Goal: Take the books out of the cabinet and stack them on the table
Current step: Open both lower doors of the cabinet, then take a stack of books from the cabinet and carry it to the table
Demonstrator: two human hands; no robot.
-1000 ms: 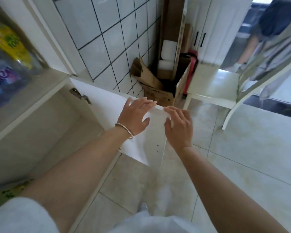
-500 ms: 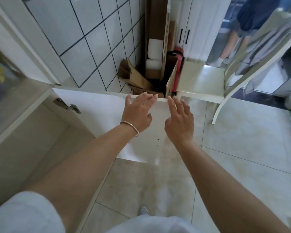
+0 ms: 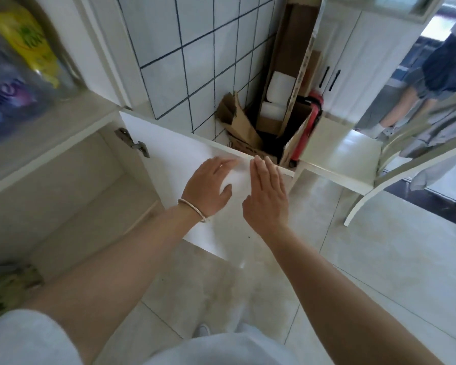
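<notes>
Cabinet door stands swung open, with left hand and right hand flat against it, fingers straight, grasping nothing. Blurred book lies at near left in the cabinet.

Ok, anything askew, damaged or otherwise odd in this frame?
Mainly the corner: torn cardboard boxes with bent flaps lean crookedly against the tiled wall. Both hands, left hand and right hand, lie flat on the open cabinet door; no books clearly show.
</notes>
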